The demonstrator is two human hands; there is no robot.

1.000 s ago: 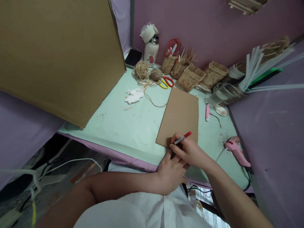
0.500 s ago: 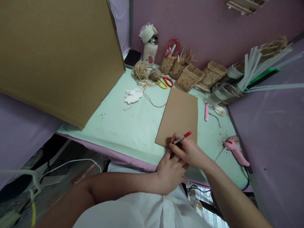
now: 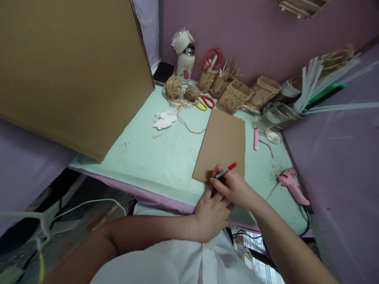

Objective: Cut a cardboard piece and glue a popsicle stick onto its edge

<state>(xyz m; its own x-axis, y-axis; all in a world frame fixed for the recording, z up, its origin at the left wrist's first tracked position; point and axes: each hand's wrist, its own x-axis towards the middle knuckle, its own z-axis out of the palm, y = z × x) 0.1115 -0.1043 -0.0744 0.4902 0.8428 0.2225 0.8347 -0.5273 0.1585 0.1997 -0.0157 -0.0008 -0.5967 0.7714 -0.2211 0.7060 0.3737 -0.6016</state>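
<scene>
A brown sheet of cardboard (image 3: 226, 136) lies on the table, its near edge by both hands. My right hand (image 3: 232, 189) is closed around a silver pen (image 3: 226, 170) with a red end, tilted up to the right. The pen's tip is hidden behind my fingers, close to the cardboard's near edge. Just below, my left hand (image 3: 211, 217) lies palm down at the table's front edge, fingers stretched out and partly under my right hand. Something dark shows between its fingers, too small to make out.
A large cardboard panel (image 3: 74, 79) stands at left. Twine balls (image 3: 173, 87), scissors (image 3: 204, 101), a bottle (image 3: 186, 65) and woven baskets (image 3: 235, 96) line the back. A pink cutter (image 3: 256, 139) and a pink glue gun (image 3: 293, 188) lie at right. White sticks (image 3: 310, 83) stick out behind.
The whole view has shifted slightly to the right, so things appear a little further left. Both hands and the pen keep nearly the same pose at the cardboard's near edge.
</scene>
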